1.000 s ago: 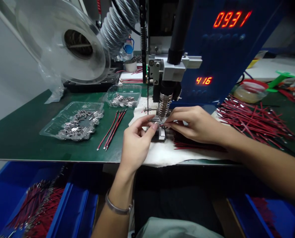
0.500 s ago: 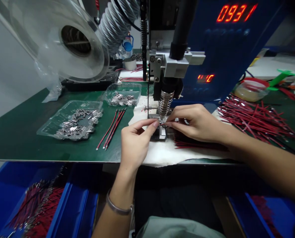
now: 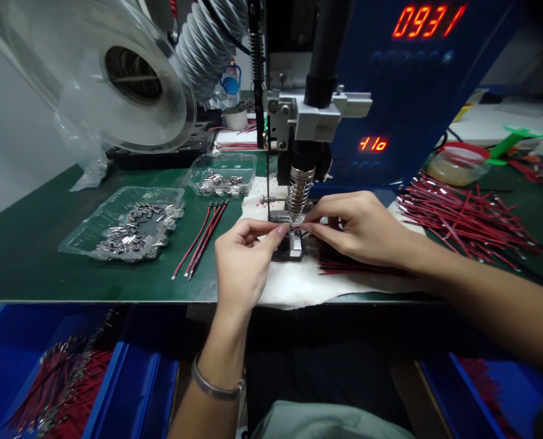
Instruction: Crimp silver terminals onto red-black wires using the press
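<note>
My left hand [image 3: 241, 259] and my right hand [image 3: 356, 225] meet fingertip to fingertip at a small metal fixture [image 3: 294, 242] under the coiled tip of the machine head [image 3: 298, 189]. Both hands are pinched. Between the fingertips I see a short piece of red wire [image 3: 295, 227]; the right hand holds it, and what the left pinch holds is too small to name. A bundle of red wires [image 3: 344, 265] lies on the white cloth [image 3: 298, 283] beneath my right hand.
Two clear trays of small metal sleeves [image 3: 127, 225] [image 3: 220, 180] sit on the green mat, with several finished wires [image 3: 202, 238] beside them. A heap of red wires [image 3: 467, 219] lies at right. Blue bins [image 3: 47, 378] with wires hang below the table edge. A clear reel [image 3: 116, 73] stands back left.
Both hands have stayed pinched at the fixture, with only small finger shifts. The lower red display on the machine has changed its reading. The view has drifted slightly.
</note>
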